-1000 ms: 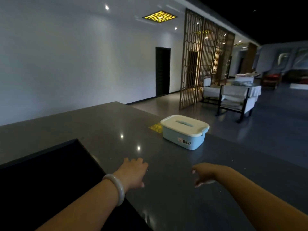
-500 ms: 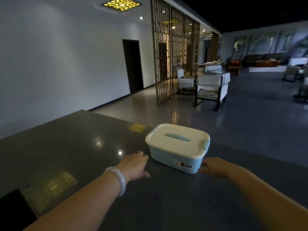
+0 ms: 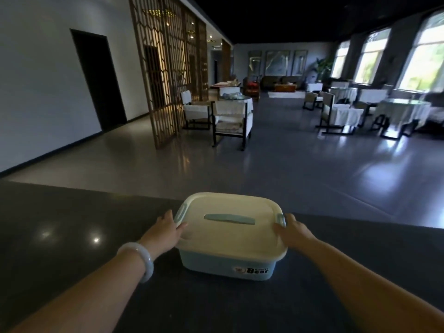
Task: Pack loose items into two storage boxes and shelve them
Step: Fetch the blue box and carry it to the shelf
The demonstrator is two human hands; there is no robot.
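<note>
Two hands, the left (image 3: 165, 230) and right (image 3: 292, 233), clasped opposite ends of the lidded box (image 3: 230, 236) by its side latches, a balanced hold apparently for lifting it off the dark counter (image 3: 60, 236) beneath it.

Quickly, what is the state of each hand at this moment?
Left hand: gripping the left end of the storage box, by the lid clip.
Right hand: gripping the box's right end, by the other clip.

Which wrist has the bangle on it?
The left hand, at the storage box's left latch, has the pale bangle on its wrist. The right hand, at the opposite side, has a bare wrist.
</note>
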